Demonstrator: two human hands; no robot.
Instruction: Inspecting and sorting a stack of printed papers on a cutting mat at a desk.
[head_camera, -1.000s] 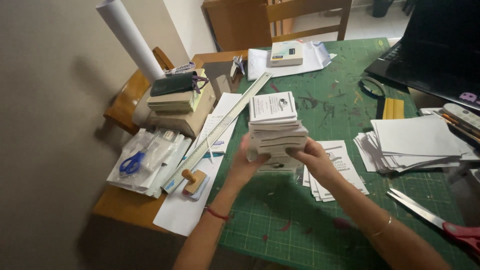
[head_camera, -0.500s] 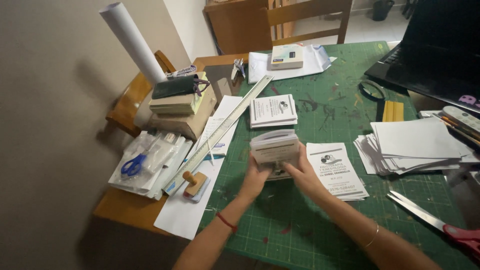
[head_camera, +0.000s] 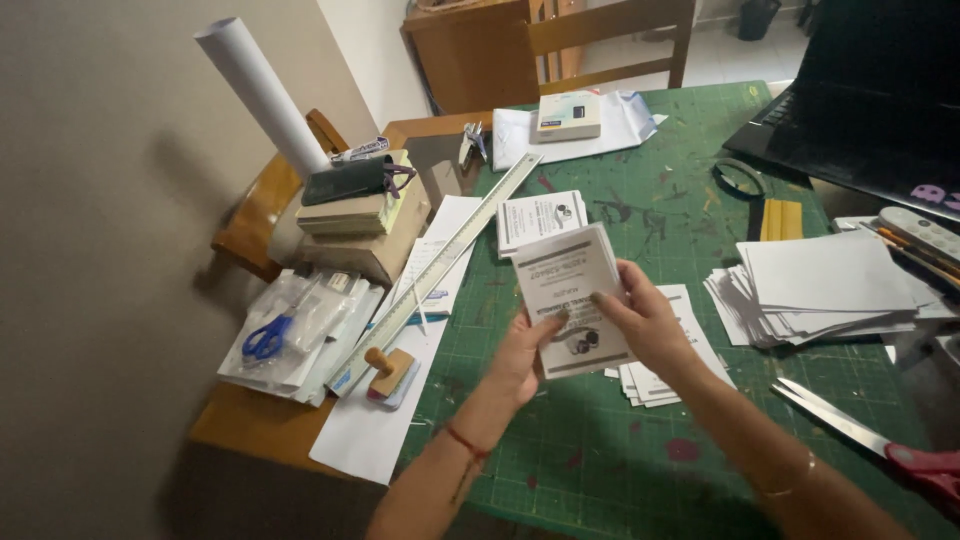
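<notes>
Both hands up now: left hand and right hand pinch a stack of printed cards, fingers closed on its edges, lifted above the green cutting mat, probably squaring it; more cards lie beyond.

Bare green cutting mat lies open below the hands, hemmed by the long ruler leftward, the paper pile rightward and red-handled scissors near the lower right.

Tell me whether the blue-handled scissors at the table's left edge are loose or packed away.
Packed away: the blue-handled scissors lie inside a clear plastic pouch, its film covering them.
</notes>
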